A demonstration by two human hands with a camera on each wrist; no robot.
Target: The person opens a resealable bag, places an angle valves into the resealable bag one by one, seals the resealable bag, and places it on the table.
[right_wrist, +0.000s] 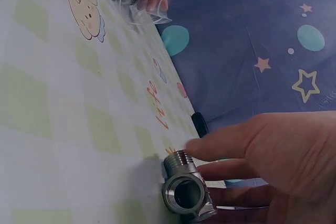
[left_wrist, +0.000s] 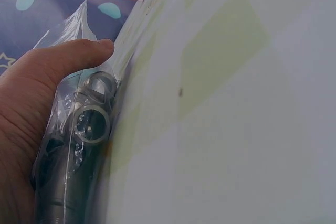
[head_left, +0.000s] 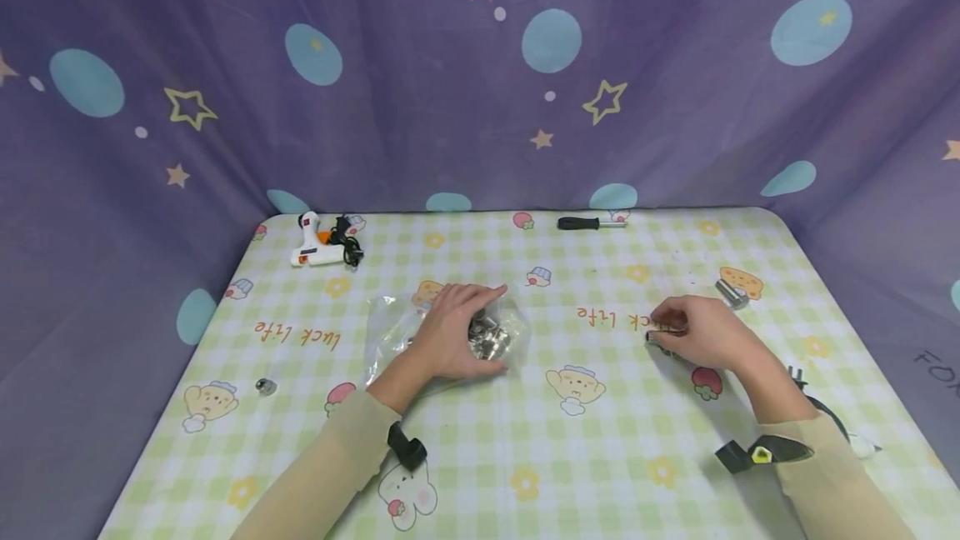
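Note:
A clear plastic bag (head_left: 386,332) of shiny metal fittings (head_left: 489,338) lies left of the table's middle. My left hand (head_left: 450,336) curves round it, thumb on the near side and fingers on the far side. In the left wrist view the bag (left_wrist: 73,156) sits against the palm, with round fitting openings showing through the plastic. To the right, my right hand (head_left: 701,332) holds a threaded metal pipe fitting (right_wrist: 185,190) by its side, low over the cloth. One open end of that fitting faces the wrist camera. The hand hides part of it.
A short metal cylinder (head_left: 732,294) lies beyond the right hand, and a small metal piece (head_left: 266,387) at left. A white glue gun (head_left: 318,250) and a black-handled screwdriver (head_left: 588,223) lie along the back edge. A black cord with a plug (head_left: 797,376) is partly under the right forearm.

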